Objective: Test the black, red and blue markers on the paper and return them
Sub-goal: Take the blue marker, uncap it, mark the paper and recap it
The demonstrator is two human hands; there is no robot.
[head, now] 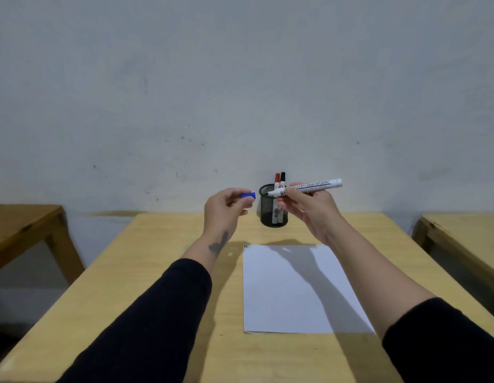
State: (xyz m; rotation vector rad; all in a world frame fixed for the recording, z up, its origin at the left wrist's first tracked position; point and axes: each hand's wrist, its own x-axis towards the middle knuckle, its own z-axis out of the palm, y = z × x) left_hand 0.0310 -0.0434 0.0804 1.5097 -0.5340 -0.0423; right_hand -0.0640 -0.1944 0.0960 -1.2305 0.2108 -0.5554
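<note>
My right hand [309, 205] grips a white blue marker [315, 186] held level above the table, its uncapped tip pointing left. My left hand [223, 208] pinches the blue cap [248, 195] a short way left of that tip. Behind both hands stands a black mesh pen cup [273, 214] with the red marker [277, 179] and the black marker [282, 178] upright in it. A white sheet of paper [290, 294] lies flat on the table below my right forearm, with small dark marks at its far left corner.
The light wooden table [157, 286] ends at a grey wall behind the cup. Another wooden table [22, 228] stands to the left and a third [467, 230] to the right, with floor gaps between.
</note>
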